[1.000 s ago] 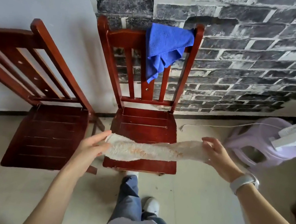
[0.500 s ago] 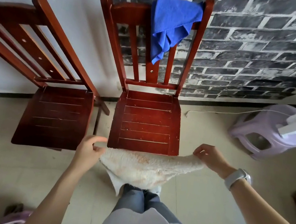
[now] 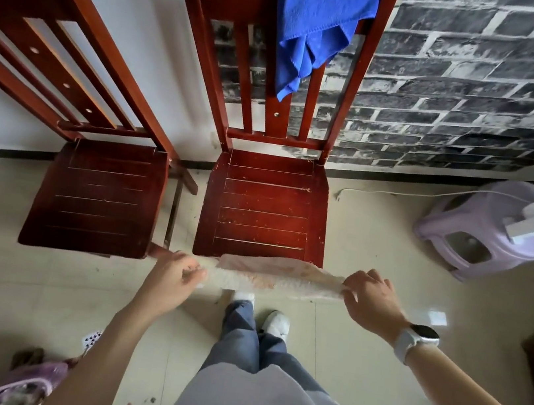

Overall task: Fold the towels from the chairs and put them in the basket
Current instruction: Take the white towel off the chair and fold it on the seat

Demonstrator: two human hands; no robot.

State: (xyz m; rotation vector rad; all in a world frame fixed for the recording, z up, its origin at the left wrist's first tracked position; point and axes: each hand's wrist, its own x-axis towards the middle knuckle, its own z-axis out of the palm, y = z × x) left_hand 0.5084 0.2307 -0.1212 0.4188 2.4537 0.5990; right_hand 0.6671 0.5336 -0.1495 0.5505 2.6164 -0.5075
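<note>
Pinching cream towel (image 3: 273,278) taut btwn left hand (image 3: 175,275) & right hand (image 3: 370,301), fingers curled

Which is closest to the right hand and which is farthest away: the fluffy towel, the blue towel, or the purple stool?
Going by the head view, from the right hand:
1. The fluffy cream towel: held in that hand, stretched across to the left hand.
2. The purple stool: on the floor, off to the right.
3. The blue towel: draped over the chair back by the brick wall.
</note>
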